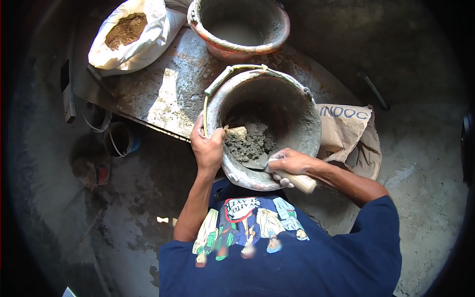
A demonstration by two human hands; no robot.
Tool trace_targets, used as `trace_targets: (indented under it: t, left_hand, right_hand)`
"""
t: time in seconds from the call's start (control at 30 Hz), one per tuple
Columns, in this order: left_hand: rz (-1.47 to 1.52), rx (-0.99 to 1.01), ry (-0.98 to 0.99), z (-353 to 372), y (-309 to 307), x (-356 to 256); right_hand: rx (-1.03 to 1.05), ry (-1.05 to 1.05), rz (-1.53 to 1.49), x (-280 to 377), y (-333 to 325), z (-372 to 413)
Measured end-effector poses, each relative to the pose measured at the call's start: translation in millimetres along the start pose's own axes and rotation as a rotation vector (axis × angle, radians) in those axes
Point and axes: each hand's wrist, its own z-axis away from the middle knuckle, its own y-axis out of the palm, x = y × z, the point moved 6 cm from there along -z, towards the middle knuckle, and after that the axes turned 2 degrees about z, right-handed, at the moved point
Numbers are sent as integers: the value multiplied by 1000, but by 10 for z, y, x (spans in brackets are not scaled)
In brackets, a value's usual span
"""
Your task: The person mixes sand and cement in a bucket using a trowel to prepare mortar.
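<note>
A cement-crusted bucket [309, 131] is tilted toward me, with its mouth facing up. Wet grey mortar [250, 143] lies inside against the lower left wall. My left hand [207, 148] grips the bucket's left rim, thumb inside, beside the yellow wire handle [205, 116]. A pale lump [236, 132] sits near that thumb. In my right hand [288, 166] is a trowel, held by its wooden handle [299, 181] at the lower right rim. The trowel's blade [257, 161] is partly under the mortar.
A second bucket [277, 44] and a white sack of sand [151, 29] stand on a mortar-stained board [148, 96]. A brown paper bag [346, 131] lies at the right. Small pails [120, 141] are on the floor at the left, near a long-handled tool [68, 99].
</note>
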Motion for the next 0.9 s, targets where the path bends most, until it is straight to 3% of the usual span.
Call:
trace_targets:
  t: [0.13,0.4,0.53,0.6,0.73,0.9]
  left_hand:
    - [-42,-24,-2,19,-77,-13]
    - [-50,-35,28,-50,-49,-11]
    - [-22,-36,34,-44,-22,-34]
    - [-39,-35,37,-55,-27,-19]
    - [-61,-21,37,-64,-3,-41]
    - [-15,-29,91,-84,30,-58]
  right_hand:
    - [37,90,-350,56,50,-101]
    - [34,-53,-723,108,-213,-85]
    - [174,-46,-1055,161,-250,97]
    - [182,-67,-1063,124,-348,217]
    - [-78,-48,-593,160,-314,590]
    - [-152,163,-435,67,-304,132]
